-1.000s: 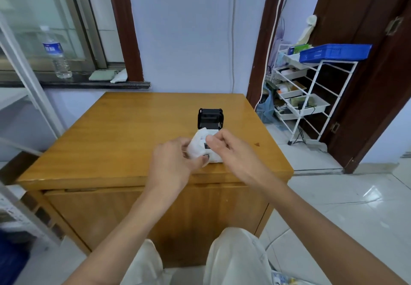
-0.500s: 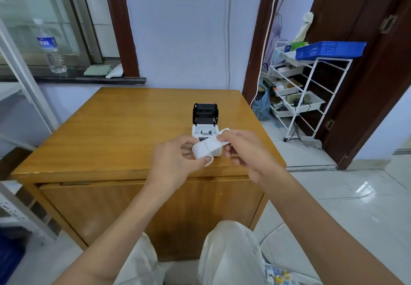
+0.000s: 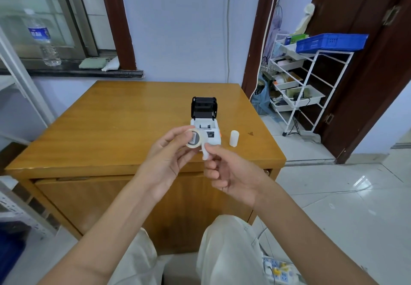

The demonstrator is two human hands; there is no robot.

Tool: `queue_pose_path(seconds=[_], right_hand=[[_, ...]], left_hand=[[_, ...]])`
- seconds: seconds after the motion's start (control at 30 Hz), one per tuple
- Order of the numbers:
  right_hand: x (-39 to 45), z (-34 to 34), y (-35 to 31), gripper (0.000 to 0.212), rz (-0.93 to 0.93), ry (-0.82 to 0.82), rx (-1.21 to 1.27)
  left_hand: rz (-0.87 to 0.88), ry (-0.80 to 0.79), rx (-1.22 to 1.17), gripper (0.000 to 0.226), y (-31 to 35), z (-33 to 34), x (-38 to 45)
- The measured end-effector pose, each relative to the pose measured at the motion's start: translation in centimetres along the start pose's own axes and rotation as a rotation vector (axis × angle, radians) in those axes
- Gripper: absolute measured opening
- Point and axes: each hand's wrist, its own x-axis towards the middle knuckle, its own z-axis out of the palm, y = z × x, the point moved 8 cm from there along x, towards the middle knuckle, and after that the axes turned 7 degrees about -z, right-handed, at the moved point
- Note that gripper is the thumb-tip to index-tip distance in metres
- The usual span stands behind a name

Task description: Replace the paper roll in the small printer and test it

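We are holding the new paper roll (image 3: 194, 138) up in front of us, above the near edge of the wooden counter (image 3: 106, 124), with its flat end turned toward our eyes so the dark label on that face is showing. Our left hand (image 3: 165, 162) is closed around the roll, thumb on one side of the rim and fingertips on the other, while our right hand (image 3: 226, 173) is pinching the loose white tail of paper (image 3: 205, 152) that is hanging from the roll's lower edge, the remaining fingers curled in loosely.

We are judging the roll as very light and stiff across its width, yet easy to dent if we squeeze the wound layers, so we are keeping the grip on the two flat ends or lightly across the rim. The paper surface is looking smooth and probably a little slick, and the free end is thin and soft, so it is likely to tear or crease if we tug it sideways; pulling it straight off the roll is the safer way.

Just behind our hands the small white printer (image 3: 205, 132) is sitting on the counter with its black lid (image 3: 204, 107) standing open and the paper bay apparently vacant. A second small white cylinder (image 3: 234, 138), which we are taking for the old roll or its core, is standing upright just to the right of the printer, apart from it
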Motion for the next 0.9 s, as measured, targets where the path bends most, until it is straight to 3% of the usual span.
queue_pose_path(seconds=[0.1,0.23,0.3,0.37,0.47,0.57,0.63,0.7,0.8,0.9], right_hand=[[-0.6,0.1,-1.5,0.033,-0.175,0.082,-0.417],[-1.7,-0.4,-4.5,0.047,-0.558,0.360,-1.068],[-2.2,-0.1,-4.9,0.068,-0.660,0.427,-1.285],[-2.3,-0.1,-5.1,0.088,-0.723,0.456,-1.305],[-2.4,-0.5,-6.0,0.093,-0.803,0.535,-1.194],[-1.4,-0.9,-6.7,0.120,-0.803,0.457,-1.021],[-0.8,-1.0,-7.2,0.128,-0.793,0.363,-0.967],[-0.7,-0.9,-7.7,0.108,-0.789,0.284,-0.981],[-1.3,-0.2,-8.2,0.049,-0.937,0.238,-1.048],[-1.4,0.0,-7.9,0.030,-1.021,0.269,-1.089]], left_hand=[[-0.021,0.033,-0.007,0.022,-0.4,0.3,0.2],[-0.012,0.093,0.074,0.026,-0.2,0.4,0.3],[0.001,0.108,0.063,0.031,-0.1,0.4,0.4],[-0.010,0.104,0.046,0.033,-0.2,0.5,0.5],[-0.069,0.072,0.037,0.038,-1.0,0.9,0.6],[-0.088,0.054,0.062,0.035,-1.4,1.0,0.7],[-0.092,0.060,0.072,0.035,-1.3,0.8,0.8],[-0.098,0.060,0.085,0.037,-1.1,0.6,0.9],[-0.112,0.053,0.088,0.033,-1.1,0.5,1.1],[-0.155,0.068,-0.018,0.037,-1.6,0.4,1.2]])
